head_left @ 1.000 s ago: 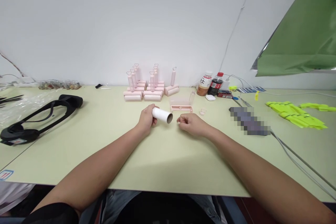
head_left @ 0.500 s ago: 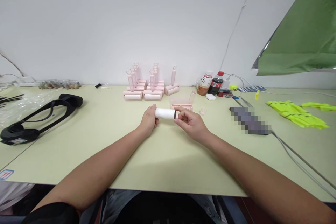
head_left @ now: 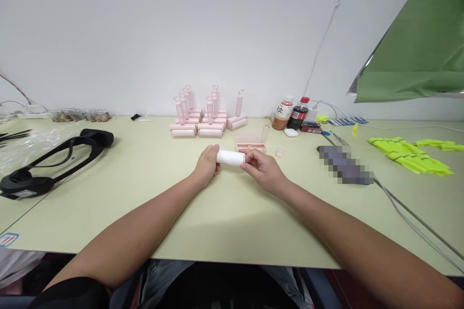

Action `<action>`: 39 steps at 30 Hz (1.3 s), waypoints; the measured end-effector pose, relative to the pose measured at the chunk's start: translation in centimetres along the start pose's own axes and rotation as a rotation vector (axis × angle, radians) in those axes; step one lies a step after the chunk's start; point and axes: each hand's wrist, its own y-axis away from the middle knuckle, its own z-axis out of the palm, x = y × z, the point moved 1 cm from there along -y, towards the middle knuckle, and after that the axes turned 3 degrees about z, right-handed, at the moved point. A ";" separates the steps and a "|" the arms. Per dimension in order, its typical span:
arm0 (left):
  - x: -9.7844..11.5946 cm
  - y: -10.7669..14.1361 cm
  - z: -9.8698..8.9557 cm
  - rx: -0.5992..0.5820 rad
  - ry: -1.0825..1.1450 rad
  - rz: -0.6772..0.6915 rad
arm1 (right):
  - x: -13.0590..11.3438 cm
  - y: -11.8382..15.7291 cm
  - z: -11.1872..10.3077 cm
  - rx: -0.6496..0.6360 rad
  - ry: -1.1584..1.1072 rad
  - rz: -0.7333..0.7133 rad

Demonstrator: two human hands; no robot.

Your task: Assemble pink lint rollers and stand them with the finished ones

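A white lint roller refill (head_left: 230, 158) lies crosswise between my two hands, above the table. My left hand (head_left: 207, 166) is closed round its left end. At the right end, my right hand (head_left: 264, 170) pinches with thumb and fingers; a thin pinkish rim shows there, and the fingers hide most of it. Just behind my right hand is an open pink lint roller case (head_left: 251, 147) with its handle upright. A small clear pinkish piece (head_left: 279, 152) lies right of that case.
Several pink lint rollers (head_left: 183, 130) with upright handles stand in rows near the wall. Two drink bottles (head_left: 282, 114) are to their right. A black headset strap (head_left: 58, 164) lies left, a pixelated dark object (head_left: 342, 165) and yellow-green strips (head_left: 409, 157) right.
The roll's right end has turned so its hollow opening no longer shows, and my right fingers now press against that end. The roll has shifted slightly right.
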 end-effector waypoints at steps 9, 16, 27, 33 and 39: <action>0.1 -0.7 -0.2 0.132 0.242 -0.139 | -1.2 0.4 -0.3 0.263 0.066 -0.087; 0.1 -0.5 -0.2 0.165 0.328 -0.180 | -2.2 0.9 0.6 0.016 0.136 -0.192; 0.0 -1.0 -0.7 0.160 0.361 -0.147 | 2.5 -1.7 -3.5 0.036 0.718 0.363; -0.1 -1.2 -0.8 0.159 0.379 -0.124 | 3.7 -2.4 -3.5 -0.011 0.794 0.364; 0.2 -1.3 -1.0 0.152 0.361 -0.100 | 3.0 -2.5 -3.4 0.018 0.753 0.262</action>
